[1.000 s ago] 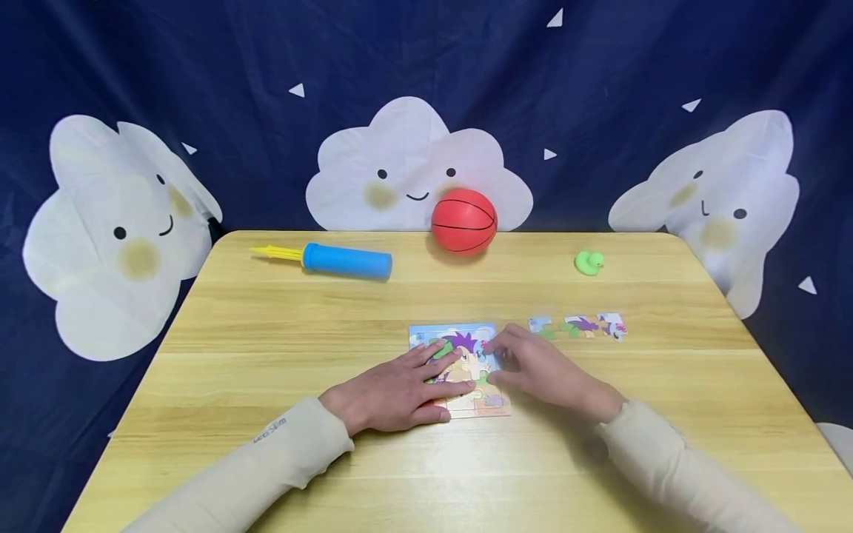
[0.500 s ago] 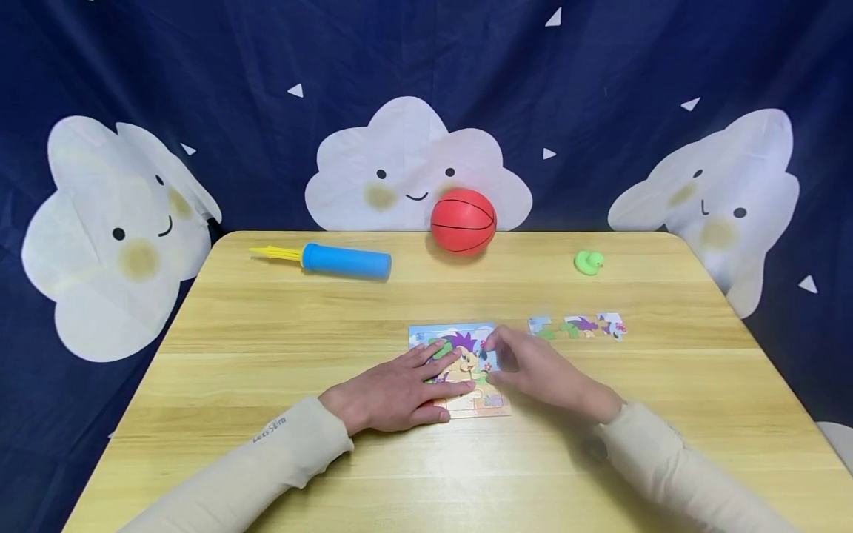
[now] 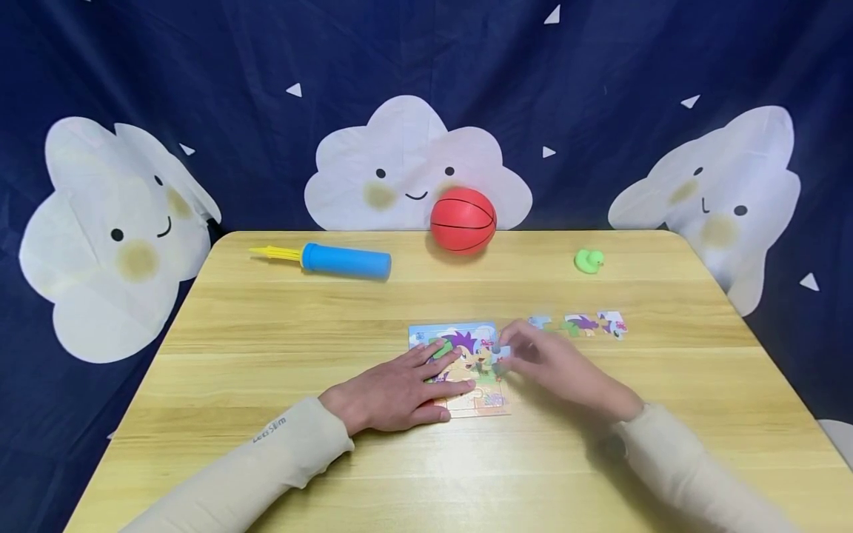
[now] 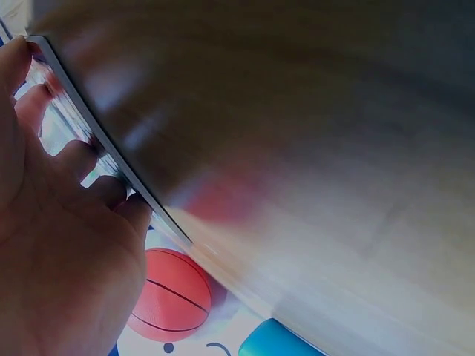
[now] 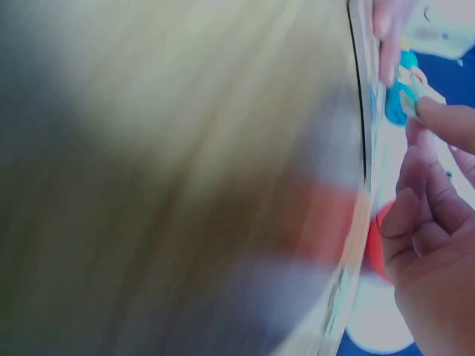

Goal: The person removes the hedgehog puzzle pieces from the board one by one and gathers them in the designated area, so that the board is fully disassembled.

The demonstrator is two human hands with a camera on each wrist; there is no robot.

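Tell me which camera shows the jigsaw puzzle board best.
The head view: there the jigsaw puzzle board lies face-up with its printed picture in sight, though the left hand covers part. The left wrist view shows it nearly edge-on, partly behind that hand; the right wrist view shows only a thin sliver.

Glare is whitening the pale wooden tabletop (image 3: 466, 474) before the multicoloured rectangular puzzle (image 3: 481, 370); soft shadow is lying to its right.
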